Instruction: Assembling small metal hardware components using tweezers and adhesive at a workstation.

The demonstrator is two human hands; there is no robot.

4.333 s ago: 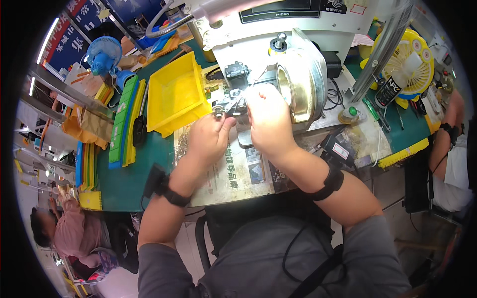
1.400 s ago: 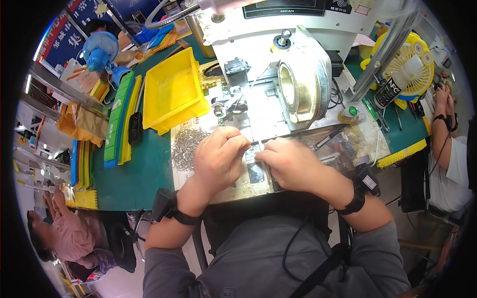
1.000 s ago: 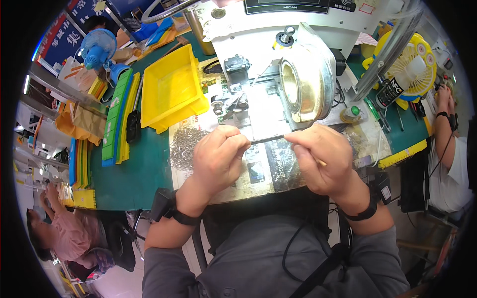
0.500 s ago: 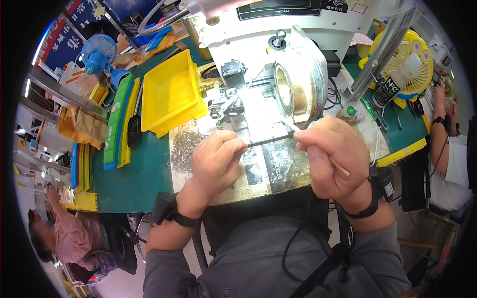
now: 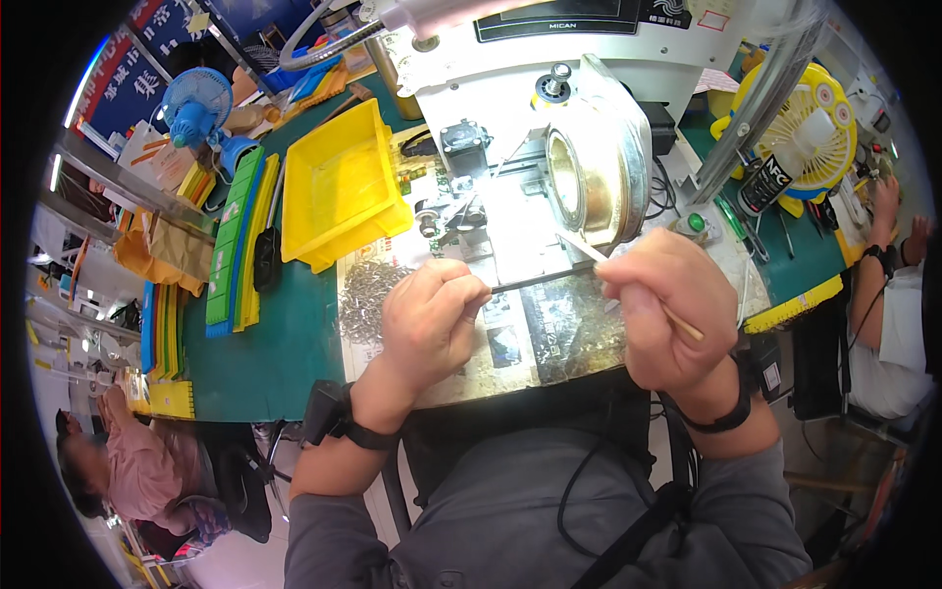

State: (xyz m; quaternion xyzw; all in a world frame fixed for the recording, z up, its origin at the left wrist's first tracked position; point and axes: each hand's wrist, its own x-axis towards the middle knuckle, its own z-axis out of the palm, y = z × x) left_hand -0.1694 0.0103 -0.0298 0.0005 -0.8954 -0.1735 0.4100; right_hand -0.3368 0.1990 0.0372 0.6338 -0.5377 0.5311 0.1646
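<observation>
In my right hand (image 5: 682, 304), closed in a pinch, is a thin wooden stick (image 5: 684, 324). Its pale far end points up and left toward the lower rim of a round metal wheel (image 5: 599, 177) on a white bench machine (image 5: 442, 83). My left hand (image 5: 430, 319) is curled closed at the front edge of the machine's brightly lit bed (image 5: 520, 236). Whatever its fingertips pinch is too small or hidden to make out. A heap of small metal pieces (image 5: 371, 299) lies on the paper-covered worktop beside it.
A yellow tray (image 5: 339, 187) stands to the left, near stacked coloured strips (image 5: 235, 240) and a blue fan (image 5: 196, 108). At right are a yellow fan (image 5: 810, 128), a black can (image 5: 763, 187) and a green-capped bottle (image 5: 699, 226). Other people sit on both sides.
My right hand and the stick have shifted slightly right and down, staying by the wheel. The left hand keeps its closed pose, almost unmoved. The whole view has drifted a little.
</observation>
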